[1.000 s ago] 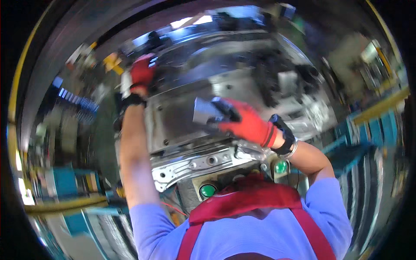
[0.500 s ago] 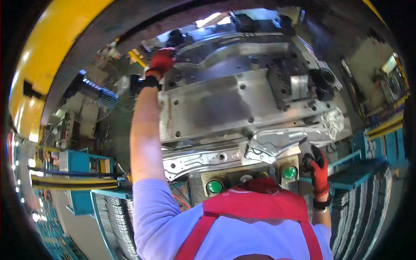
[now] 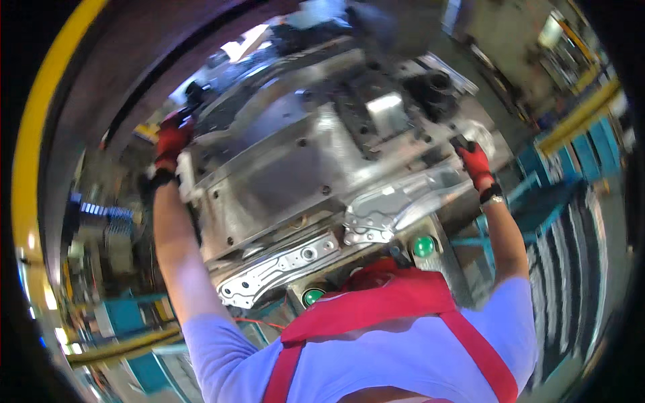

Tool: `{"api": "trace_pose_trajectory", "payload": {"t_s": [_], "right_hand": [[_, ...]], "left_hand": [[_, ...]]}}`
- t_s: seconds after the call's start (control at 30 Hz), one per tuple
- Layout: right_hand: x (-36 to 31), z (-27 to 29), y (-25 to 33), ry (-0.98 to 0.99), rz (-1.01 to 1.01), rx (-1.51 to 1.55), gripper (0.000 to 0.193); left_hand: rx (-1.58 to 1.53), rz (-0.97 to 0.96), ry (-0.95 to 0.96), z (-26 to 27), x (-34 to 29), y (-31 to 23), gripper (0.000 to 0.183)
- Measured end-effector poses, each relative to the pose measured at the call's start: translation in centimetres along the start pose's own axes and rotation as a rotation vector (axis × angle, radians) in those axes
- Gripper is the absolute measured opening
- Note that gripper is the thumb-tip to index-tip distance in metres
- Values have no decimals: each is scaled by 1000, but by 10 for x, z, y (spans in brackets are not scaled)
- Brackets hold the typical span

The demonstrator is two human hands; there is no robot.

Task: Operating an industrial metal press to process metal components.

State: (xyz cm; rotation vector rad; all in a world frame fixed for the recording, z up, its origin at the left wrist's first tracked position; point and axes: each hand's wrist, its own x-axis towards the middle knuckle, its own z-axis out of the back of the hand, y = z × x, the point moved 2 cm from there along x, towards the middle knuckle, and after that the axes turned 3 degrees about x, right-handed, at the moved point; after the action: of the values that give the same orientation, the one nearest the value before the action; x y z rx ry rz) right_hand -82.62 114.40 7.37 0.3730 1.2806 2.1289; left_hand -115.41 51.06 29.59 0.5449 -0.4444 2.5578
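My left hand (image 3: 173, 142), in a red glove with dark fingertips, reaches to the far left end of a large steel die (image 3: 279, 173). Its fingers are smeared by motion, so any grip there cannot be made out. On the right, my gloved right hand (image 3: 476, 164) is beside the right end of a shaped sheet-metal panel (image 3: 403, 200), its fingers stretched up and left. I see nothing held in it. A crumpled whitish cloth (image 3: 481, 136) lies just beyond those fingers. Along the near edge of the die runs a long pressed metal strip (image 3: 275, 270) with holes.
Two green push buttons (image 3: 424, 246) (image 3: 313, 296) sit close in front of my body. A dark press frame (image 3: 87, 87) with a yellow edge (image 3: 37, 127) rises at left. Blue racks (image 3: 547, 208) holding stacked metal parts stand at right.
My right hand has moved up from beside the green buttons to the panel's right end. My left hand remains at the die's far left end. The whole view has turned and shifted.
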Motion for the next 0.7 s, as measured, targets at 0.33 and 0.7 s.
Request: {"api": "trace_pose_trajectory", "payload": {"t_s": [0.33, 0.7], "right_hand": [[150, -64, -101, 123, 316, -732, 26], [63, -21, -29, -160, 86, 77, 36]], "left_hand": [[-135, 264, -277, -25, -6, 32, 34], [-490, 471, -883, 27, -109, -50, 22]]}}
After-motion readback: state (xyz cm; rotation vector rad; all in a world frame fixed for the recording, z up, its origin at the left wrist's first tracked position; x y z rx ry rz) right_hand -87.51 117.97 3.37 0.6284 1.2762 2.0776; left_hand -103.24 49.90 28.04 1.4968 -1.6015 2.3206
